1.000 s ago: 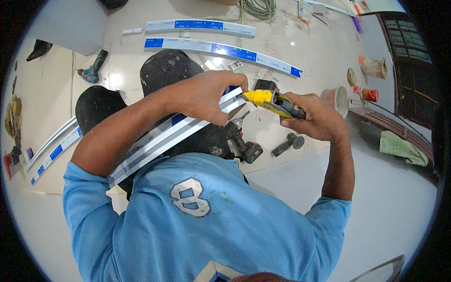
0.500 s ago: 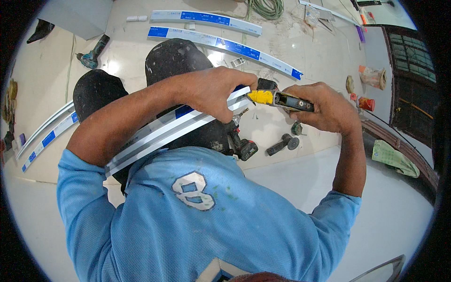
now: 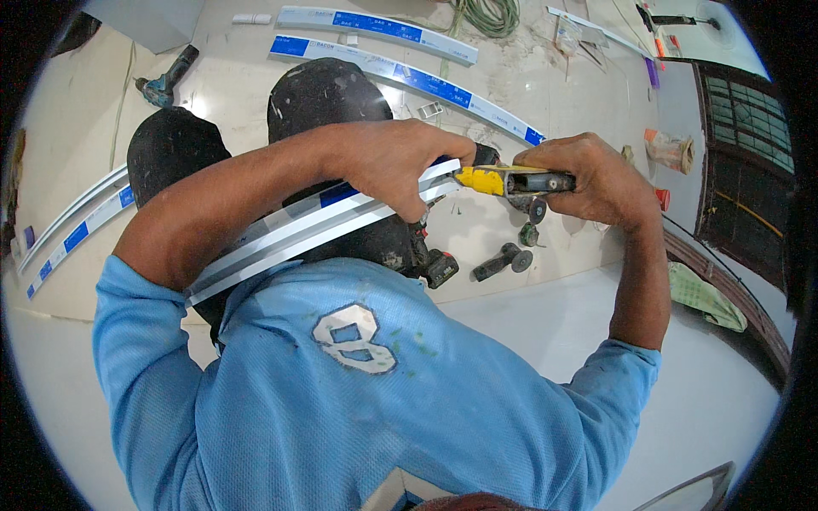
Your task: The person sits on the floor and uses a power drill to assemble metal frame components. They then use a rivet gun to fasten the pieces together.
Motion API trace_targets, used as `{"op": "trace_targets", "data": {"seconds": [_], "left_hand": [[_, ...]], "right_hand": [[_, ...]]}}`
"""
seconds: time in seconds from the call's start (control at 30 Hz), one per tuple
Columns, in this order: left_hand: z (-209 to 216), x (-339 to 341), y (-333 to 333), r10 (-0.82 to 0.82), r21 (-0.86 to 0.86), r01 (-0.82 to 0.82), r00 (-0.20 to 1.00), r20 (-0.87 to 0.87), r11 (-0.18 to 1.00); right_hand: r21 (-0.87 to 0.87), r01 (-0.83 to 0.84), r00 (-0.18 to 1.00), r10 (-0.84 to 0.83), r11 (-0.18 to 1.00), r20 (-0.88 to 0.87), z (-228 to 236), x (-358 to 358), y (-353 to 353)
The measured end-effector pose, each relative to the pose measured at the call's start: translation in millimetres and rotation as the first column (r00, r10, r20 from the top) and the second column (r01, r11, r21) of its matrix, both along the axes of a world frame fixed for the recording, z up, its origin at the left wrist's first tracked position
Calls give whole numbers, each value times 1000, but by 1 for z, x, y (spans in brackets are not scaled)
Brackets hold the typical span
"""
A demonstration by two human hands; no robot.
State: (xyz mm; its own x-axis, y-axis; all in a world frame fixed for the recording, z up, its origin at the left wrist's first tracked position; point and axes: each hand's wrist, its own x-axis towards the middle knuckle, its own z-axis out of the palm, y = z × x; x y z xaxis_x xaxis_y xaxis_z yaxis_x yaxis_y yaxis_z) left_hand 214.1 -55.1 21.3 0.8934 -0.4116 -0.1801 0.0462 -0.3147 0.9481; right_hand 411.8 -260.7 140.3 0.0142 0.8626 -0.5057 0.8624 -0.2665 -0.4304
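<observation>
The left hand (image 3: 407, 166) is curled over a silver-white channel (image 3: 324, 226) near its upper right end, fingers on the far side and thumb on the near side. The right hand (image 3: 609, 187) is closed around a yellow-and-dark hand tool (image 3: 483, 180), whose yellow nose meets that end of the channel; whether it bites into the edge cannot be told. The channel lies diagonally across the lap, passing beneath the left forearm toward the lower left, in front of the blue shirt (image 3: 375, 409) and near two dark-clad knees (image 3: 328, 94).

Below the hands, on the pale floor (image 3: 588, 255), are a red-and-black power tool (image 3: 439, 268), partly hidden, and a dark tool with a round disc (image 3: 503, 261). Beyond the knees, two blue-and-white strips (image 3: 409, 77) lie roughly parallel, a small metal piece (image 3: 430, 111) just beside the nearer one. Farther out are a teal-and-black power tool (image 3: 168, 78) at upper left, a green coil (image 3: 490, 15) at the top, and a pale green cloth (image 3: 703, 294) at right.
</observation>
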Motion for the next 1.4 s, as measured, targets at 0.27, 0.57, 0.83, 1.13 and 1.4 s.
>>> {"op": "trace_targets", "data": {"seconds": [0.27, 0.57, 0.83, 1.13, 1.4], "left_hand": [[-7, -1, 0, -10, -22, 10, 1000, 11, 1000], [-8, -2, 0, -6, -34, 7, 1000, 26, 999], [-6, -2, -2, -9, -4, 9, 1000, 24, 1000], [-14, 1, -2, -37, -29, 39, 997, 71, 999], [-10, -2, -3, -85, -31, 85, 996, -2, 996]], "right_hand": [[6, -9, 1000, 9, 1000, 12, 6, 4, 6], [-20, -24, 999, 23, 1000, -32, 1, 5, 11], [-76, -32, 999, 32, 997, -6, 2, 8, 16], [-51, -41, 997, 44, 998, 62, 9, -10, 22], [-67, -124, 983, 131, 990, 126, 7, -19, 23]]}}
